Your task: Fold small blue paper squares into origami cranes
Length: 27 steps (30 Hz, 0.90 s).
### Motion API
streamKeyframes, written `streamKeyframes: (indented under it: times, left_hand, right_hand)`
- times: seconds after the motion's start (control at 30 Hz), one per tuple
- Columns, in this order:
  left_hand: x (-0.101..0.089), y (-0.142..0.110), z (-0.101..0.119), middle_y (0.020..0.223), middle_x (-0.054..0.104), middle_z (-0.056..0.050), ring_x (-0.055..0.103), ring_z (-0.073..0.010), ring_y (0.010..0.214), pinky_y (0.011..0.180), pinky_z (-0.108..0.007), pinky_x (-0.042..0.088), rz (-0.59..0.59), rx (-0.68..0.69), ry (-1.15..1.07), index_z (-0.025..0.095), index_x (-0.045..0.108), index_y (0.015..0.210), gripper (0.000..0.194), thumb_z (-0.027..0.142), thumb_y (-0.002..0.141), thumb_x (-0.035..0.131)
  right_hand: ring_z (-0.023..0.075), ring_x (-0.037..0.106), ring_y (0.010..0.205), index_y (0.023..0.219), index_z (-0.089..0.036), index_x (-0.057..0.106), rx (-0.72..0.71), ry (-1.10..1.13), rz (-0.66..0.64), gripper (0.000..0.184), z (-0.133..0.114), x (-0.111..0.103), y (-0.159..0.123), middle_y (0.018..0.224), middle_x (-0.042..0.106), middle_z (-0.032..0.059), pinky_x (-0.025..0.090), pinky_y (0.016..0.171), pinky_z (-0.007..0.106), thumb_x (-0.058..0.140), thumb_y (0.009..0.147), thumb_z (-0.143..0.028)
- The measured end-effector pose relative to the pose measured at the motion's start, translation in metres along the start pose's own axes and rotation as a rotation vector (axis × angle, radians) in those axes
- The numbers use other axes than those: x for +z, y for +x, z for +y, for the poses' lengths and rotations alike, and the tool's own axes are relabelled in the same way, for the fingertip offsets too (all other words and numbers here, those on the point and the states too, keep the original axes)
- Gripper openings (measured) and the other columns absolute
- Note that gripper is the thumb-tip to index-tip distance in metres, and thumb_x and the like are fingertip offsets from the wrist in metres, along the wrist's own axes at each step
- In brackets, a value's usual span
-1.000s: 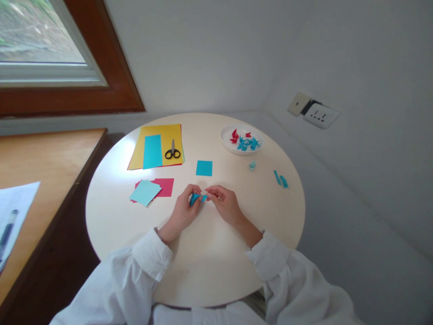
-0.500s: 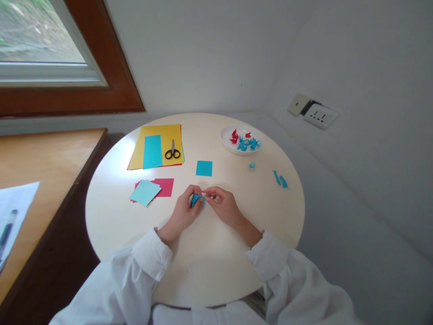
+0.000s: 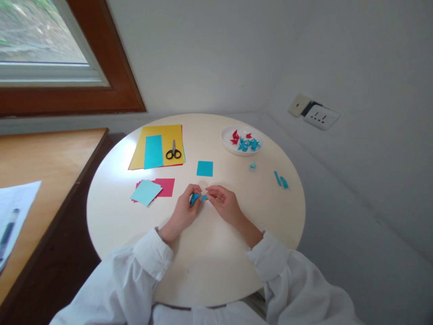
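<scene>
Between thumb and fingers, my left hand [image 3: 184,207] grips a small piece of folded blue paper [image 3: 195,198]. A narrow point of the paper sticks out to the right. At that point my right hand [image 3: 226,205] pinches with thumb and fingertips; the fingers partly hide the tip. Just beyond my hands lies a flat blue paper square [image 3: 204,169]. To the left, a light blue square [image 3: 146,192] rests on several pink paper squares [image 3: 167,187].
A white plate [image 3: 226,146] at the back right holds small red and blue folded paper pieces. In front sit a pale blue folded piece [image 3: 253,166] and blue scraps [image 3: 281,180]. Black-handled scissors [image 3: 173,152] and a blue sheet [image 3: 153,151] lie on yellow paper [image 3: 169,131].
My right fingertips have shifted slightly, and more of the blue paper's point shows between my hands. The other things stay in place; the view has moved a little.
</scene>
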<state>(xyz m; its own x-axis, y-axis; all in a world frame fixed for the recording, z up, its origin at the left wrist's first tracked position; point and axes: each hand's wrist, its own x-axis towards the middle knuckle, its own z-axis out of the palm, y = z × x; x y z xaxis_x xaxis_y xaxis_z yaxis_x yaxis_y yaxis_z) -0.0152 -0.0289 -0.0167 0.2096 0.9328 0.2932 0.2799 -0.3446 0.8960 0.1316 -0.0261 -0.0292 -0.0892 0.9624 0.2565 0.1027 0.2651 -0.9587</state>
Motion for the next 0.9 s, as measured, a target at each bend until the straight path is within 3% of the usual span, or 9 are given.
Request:
streamKeyframes:
  times: [0.13,0.5,0.67,0.8,0.9]
  left_hand:
    - [0.0009,-0.0004,-0.0001,0.083,0.05,-0.001,0.049,-0.0128,0.077,0.07,-0.025,0.041,-0.015,0.011,0.013,0.02,0.043,0.085,0.012,0.012,0.077,0.044]
    - [-0.0004,-0.0016,0.0029,0.084,0.054,-0.002,0.052,-0.0141,0.079,0.073,-0.027,0.043,-0.01,0.013,0.076,0.019,0.046,0.087,0.011,0.014,0.077,0.046]
    - [-0.0026,-0.001,0.0057,0.092,0.056,-0.005,0.052,-0.0185,0.09,0.081,-0.033,0.042,0.11,0.066,0.25,0.019,0.051,0.089,0.015,0.017,0.075,0.052]
    - [-0.002,-0.0009,0.0055,0.082,0.054,-0.003,0.051,-0.0167,0.078,0.071,-0.03,0.042,0.159,0.069,0.362,0.019,0.052,0.087,0.013,0.023,0.075,0.055]
    - [-0.0015,-0.001,0.0036,0.071,0.052,0.001,0.048,-0.0128,0.062,0.056,-0.024,0.039,0.136,-0.03,0.328,0.02,0.05,0.091,0.017,0.028,0.076,0.054]
  right_hand:
    - [0.0148,0.063,0.072,0.092,-0.02,0.061,0.003,-0.028,-0.013,0.023,0.0011,0.0015,-0.0007,0.078,0.067,0.0034,0.051,0.069,0.028,0.062,0.069,-0.021]
    - [0.0141,0.061,0.075,0.086,-0.02,0.062,-0.1,-0.177,-0.015,0.014,-0.006,0.0005,-0.0012,0.083,0.067,0.0034,0.049,0.068,0.027,0.053,0.076,-0.017]
    - [0.0132,0.059,0.069,0.087,-0.019,0.062,-0.113,-0.251,0.076,0.014,-0.0066,-0.0006,-0.0003,0.082,0.067,0.0036,0.048,0.065,0.026,0.054,0.076,-0.018]
    - [0.0131,0.058,0.066,0.086,-0.019,0.061,-0.108,-0.276,0.16,0.014,-0.0064,-0.0012,0.0001,0.079,0.066,0.003,0.048,0.063,0.026,0.055,0.074,-0.019]
    - [0.0133,0.058,0.064,0.086,-0.019,0.061,-0.102,-0.273,0.194,0.014,-0.0058,-0.0014,-0.0001,0.077,0.066,0.0028,0.048,0.062,0.026,0.056,0.073,-0.02]
